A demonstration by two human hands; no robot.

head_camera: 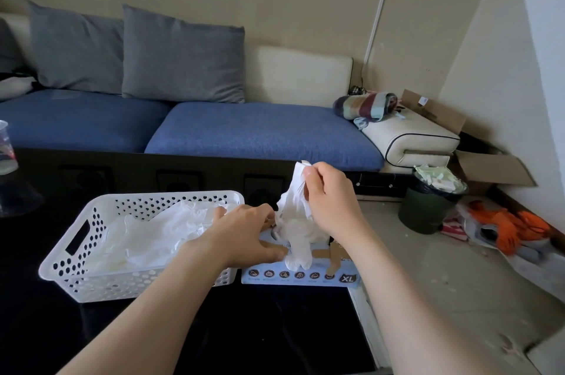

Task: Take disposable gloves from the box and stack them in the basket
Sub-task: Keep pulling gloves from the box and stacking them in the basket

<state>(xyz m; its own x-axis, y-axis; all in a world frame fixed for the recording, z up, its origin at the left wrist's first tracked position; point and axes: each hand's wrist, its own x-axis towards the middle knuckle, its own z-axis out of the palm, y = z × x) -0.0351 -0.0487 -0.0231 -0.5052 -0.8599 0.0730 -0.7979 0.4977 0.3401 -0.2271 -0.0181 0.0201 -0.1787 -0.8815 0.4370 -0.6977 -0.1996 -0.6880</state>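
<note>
White glove [296, 215] half out of box [305, 278], centre frame, pinched in your right hand [330, 200]; your left hand [244, 231] presses box down. Risk: neighbours drag out clumped, spill beside basket [107, 284], lower left.

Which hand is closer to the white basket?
Left. The left hand rests on the glove box right beside the basket; the right hand is raised farther right, pinching a glove above the box.

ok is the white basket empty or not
Not empty: translucent white disposable gloves lie heaped inside the white perforated plastic basket.
</note>
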